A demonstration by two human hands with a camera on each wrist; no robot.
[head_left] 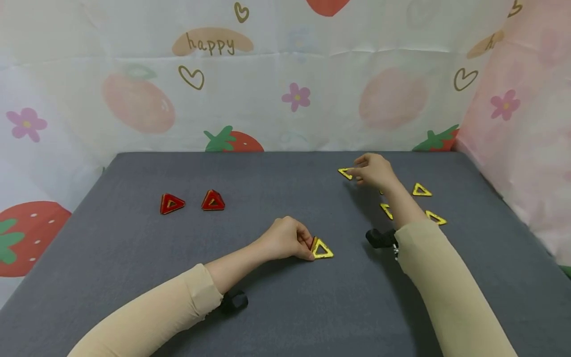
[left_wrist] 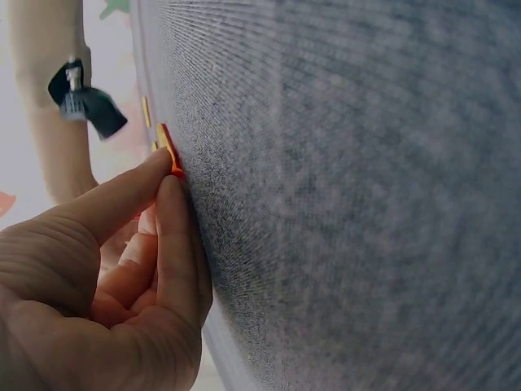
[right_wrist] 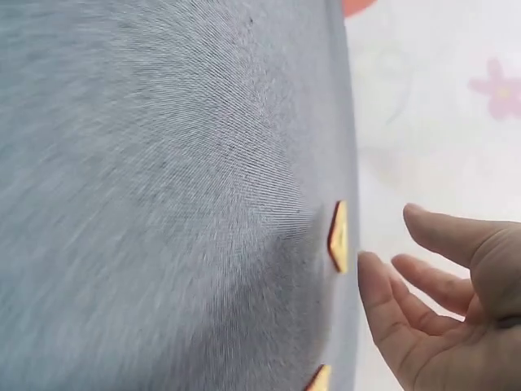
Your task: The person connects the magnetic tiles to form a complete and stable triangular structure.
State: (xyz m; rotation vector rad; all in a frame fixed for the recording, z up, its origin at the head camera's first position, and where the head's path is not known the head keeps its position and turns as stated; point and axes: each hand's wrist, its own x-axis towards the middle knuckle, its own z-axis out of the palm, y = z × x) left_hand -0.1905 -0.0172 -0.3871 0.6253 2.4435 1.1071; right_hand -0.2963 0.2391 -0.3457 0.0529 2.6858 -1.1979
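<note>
My left hand (head_left: 285, 239) pinches a triangular tile (head_left: 323, 256) between thumb and fingers at the table's middle. Its face is yellow; in the left wrist view the red-edged tile (left_wrist: 168, 145) shows at the fingertips. Farther back and to the right, my right hand (head_left: 373, 171) is close beside another yellow triangular tile (head_left: 344, 173). The right wrist view has the thumb and fingers spread apart, with a gap between them and the yellow tile (right_wrist: 339, 236) on the cloth. Part of the tile group lies hidden behind the right hand and forearm.
More yellow triangles lie around the right forearm, among them one tile (head_left: 421, 193) behind and one tile (head_left: 436, 218) to the right. At left lie two red triangles, one (head_left: 166, 204) beside the other (head_left: 213, 207). A patterned curtain (head_left: 330, 114) borders the grey table (head_left: 111, 277).
</note>
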